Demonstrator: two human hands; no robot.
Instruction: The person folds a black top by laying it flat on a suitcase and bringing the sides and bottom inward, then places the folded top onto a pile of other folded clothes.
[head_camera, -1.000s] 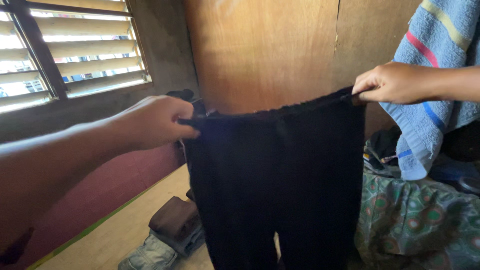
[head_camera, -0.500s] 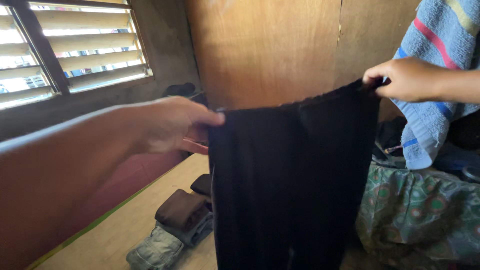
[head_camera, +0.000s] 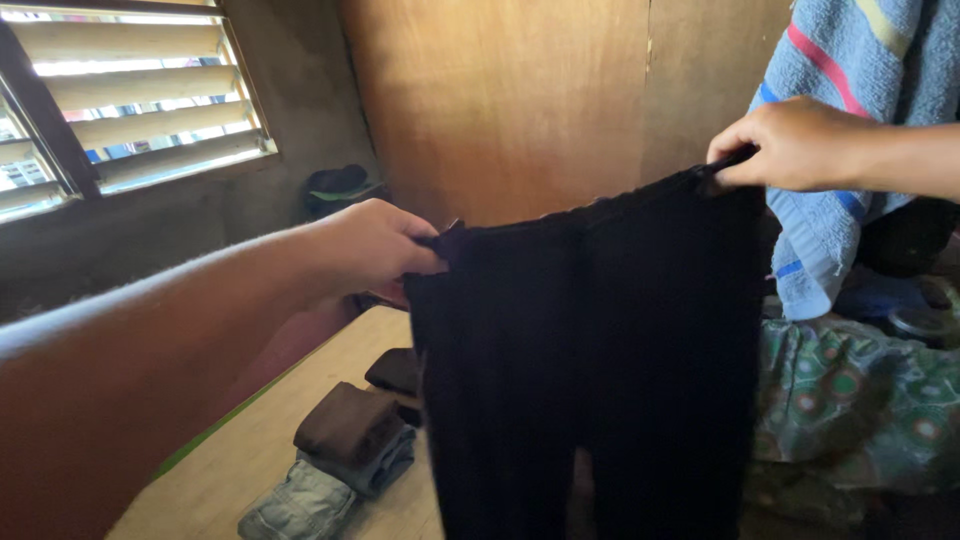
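Observation:
I hold up a pair of black ribbed trousers (head_camera: 600, 370) by the waistband, stretched flat in front of me. My left hand (head_camera: 370, 245) pinches the left end of the waistband. At the upper right, my right hand (head_camera: 790, 145) grips the other end, slightly higher. The legs hang straight down out of the bottom of the view.
Folded clothes, brown and dark over a grey denim piece (head_camera: 340, 460), lie on a pale wooden surface (head_camera: 230, 480) below left. A striped blue towel (head_camera: 860, 70) hangs at the right above a green patterned cloth (head_camera: 850, 400). A louvred window (head_camera: 130, 90) and plywood wall (head_camera: 520, 100) stand behind.
Both hands have shifted right with the trousers, and the right hand has risen, tilting the waistband. The view has moved so the folded pile shows more fully.

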